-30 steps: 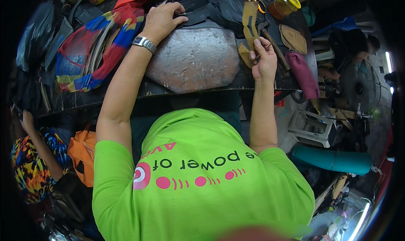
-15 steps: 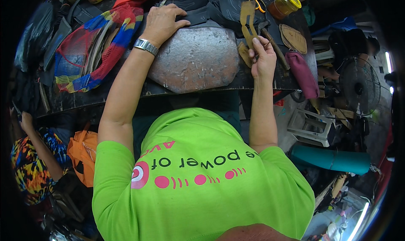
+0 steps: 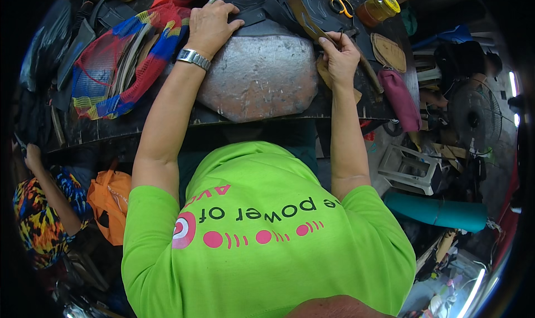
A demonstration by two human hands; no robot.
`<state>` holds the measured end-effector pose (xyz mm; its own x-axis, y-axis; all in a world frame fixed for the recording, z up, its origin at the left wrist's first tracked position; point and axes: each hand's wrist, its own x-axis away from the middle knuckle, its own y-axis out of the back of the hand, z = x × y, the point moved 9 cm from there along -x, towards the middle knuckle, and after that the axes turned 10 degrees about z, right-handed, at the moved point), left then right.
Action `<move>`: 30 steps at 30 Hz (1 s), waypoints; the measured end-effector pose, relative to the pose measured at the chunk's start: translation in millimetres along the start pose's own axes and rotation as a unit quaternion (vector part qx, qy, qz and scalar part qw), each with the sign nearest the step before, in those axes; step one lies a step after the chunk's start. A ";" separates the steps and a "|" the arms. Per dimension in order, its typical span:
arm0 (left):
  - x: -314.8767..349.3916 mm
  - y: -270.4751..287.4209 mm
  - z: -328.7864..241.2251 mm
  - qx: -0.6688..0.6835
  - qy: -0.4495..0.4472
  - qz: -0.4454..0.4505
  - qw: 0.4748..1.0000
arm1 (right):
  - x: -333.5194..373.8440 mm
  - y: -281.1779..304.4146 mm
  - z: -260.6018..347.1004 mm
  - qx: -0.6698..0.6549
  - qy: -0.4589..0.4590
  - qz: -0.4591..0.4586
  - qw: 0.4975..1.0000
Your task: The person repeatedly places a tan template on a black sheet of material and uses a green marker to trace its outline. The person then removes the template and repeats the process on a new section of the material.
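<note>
My left hand, a metal watch on its wrist, is at the far left edge of a worn, silvery-brown slab. Its thumb and bent fingers close on the edge of a black cut piece; the fingertips are partly hidden. Right of the slab, my right hand pinches the lower end of a long brown template, which is tilted up edgewise over more black pieces. A thin dark tool, hard to make out, sticks up at its fingers. Under that hand lies another tan piece.
Orange-handled scissors and a yellow-lidded jar stand at the far right. Nearer are a hammer, tan pieces and a maroon pouch. A net bag lies left. Another person's arm shows lower left.
The brown template has turned from lying face-up to tilted edgewise, its far end swinging left. My right hand has shifted slightly. The black piece by my left hand has moved left, off the slab's far edge.
</note>
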<state>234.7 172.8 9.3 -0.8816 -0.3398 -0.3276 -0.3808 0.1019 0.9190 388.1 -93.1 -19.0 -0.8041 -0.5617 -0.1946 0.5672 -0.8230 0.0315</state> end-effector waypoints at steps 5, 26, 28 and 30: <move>-0.5 -4.9 1.8 0.005 0.005 0.004 1.000 | -4.8 -8.0 2.8 -0.017 0.024 0.009 1.000; 93.9 78.2 -11.4 0.287 -0.032 -0.064 0.955 | 62.0 -36.5 13.8 -0.016 -0.202 0.188 0.961; 118.7 74.5 -33.6 0.288 -0.048 -0.034 0.956 | 70.3 -39.5 13.0 0.006 -0.194 0.197 0.961; 135.4 66.7 -54.9 0.195 -0.081 0.013 0.977 | 72.5 -42.5 13.4 0.030 -0.186 0.202 0.961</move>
<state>105.3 82.3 38.3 -0.9127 -0.1824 -0.3656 -0.4076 0.4683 0.7839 303.4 -100.0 -21.3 -0.5338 -0.8192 0.2096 0.8447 -0.5278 0.0888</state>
